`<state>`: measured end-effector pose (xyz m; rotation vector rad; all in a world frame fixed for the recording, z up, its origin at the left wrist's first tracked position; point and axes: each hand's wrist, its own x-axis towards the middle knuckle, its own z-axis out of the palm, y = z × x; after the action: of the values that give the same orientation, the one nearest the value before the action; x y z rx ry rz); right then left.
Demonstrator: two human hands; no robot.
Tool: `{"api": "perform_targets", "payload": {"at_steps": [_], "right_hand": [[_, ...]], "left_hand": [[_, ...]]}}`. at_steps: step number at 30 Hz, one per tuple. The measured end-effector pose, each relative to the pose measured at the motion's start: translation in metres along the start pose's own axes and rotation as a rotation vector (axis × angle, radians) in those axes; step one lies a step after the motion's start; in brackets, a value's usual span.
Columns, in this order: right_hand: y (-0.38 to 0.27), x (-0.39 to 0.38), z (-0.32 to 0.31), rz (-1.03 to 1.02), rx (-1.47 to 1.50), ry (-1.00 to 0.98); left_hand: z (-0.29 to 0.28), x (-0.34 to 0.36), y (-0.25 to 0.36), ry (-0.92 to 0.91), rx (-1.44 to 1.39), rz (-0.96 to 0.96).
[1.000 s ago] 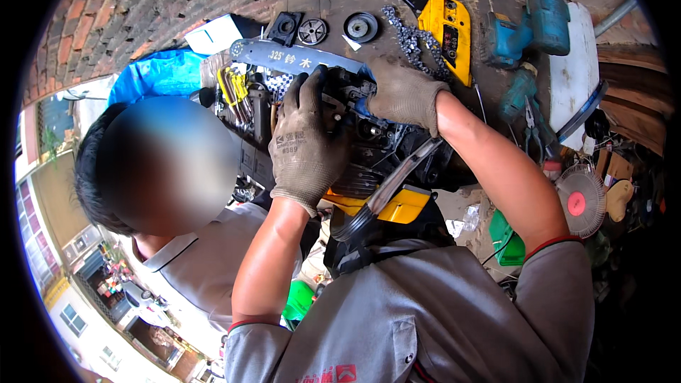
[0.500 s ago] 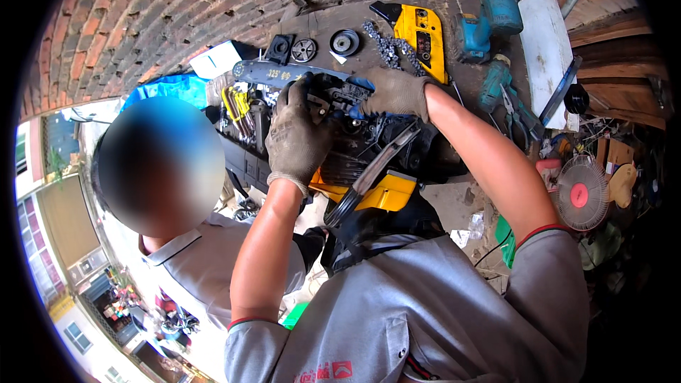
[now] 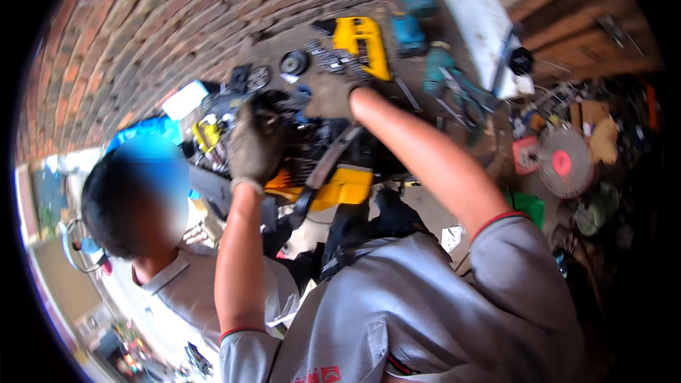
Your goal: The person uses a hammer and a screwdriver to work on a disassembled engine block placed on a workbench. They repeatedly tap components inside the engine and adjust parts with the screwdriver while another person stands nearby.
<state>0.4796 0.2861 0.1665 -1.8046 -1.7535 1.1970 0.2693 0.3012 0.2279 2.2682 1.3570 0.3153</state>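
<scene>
Both hands are gloved and closed on the work; the left hand [image 3: 254,143] is wrapped over the upper left of a black and yellow power-tool body [image 3: 323,163], fingers curled tight around a dark part there; the right hand [image 3: 330,98] is clamped on the top of the same body, though what exactly lies under its palm cannot be told because of motion blur.

The tool body sits in front of the worker, at the near edge of the littered work surface [image 3: 425,206], partly hidden by the two forearms; a curved grey handle bar [image 3: 328,164] crosses its yellow lower housing.

Handling, as judged: rigid, dense, probably heavy, with greasy metal that may slip; best held by the handle bar and the solid housing, not by loose fittings.

Count: one tool body in hand; one yellow cover [image 3: 363,44] lying beyond it; two round black parts [image 3: 294,62] near the brick wall [image 3: 177,21]; one red-centred disc [image 3: 565,163] at the right; one second person [image 3: 135,195] to the left.
</scene>
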Motion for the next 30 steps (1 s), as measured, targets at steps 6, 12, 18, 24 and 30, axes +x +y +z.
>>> {"api": "perform_targets", "payload": {"at_steps": [6, 12, 18, 24, 30], "right_hand": [[0.018, -0.157, -0.008, -0.27, 0.112, 0.724], [0.159, -0.308, 0.034, 0.29, 0.638, 0.87], [0.182, -0.318, 0.051, 0.39, 0.362, 0.872], [0.168, -0.268, 0.037, 0.482, -0.366, 0.647], [0.18, -0.237, 0.016, 0.419, -0.704, 0.369]], "left_hand": [[-0.001, 0.001, -0.008, 0.063, 0.003, 0.044], [-0.025, -0.028, 0.029, 0.202, 0.085, 0.153], [-0.021, -0.089, 0.076, 0.306, -0.017, 0.263], [0.001, -0.134, 0.092, 0.293, -0.276, 0.298], [0.011, -0.167, 0.101, 0.198, -0.292, 0.31]]}}
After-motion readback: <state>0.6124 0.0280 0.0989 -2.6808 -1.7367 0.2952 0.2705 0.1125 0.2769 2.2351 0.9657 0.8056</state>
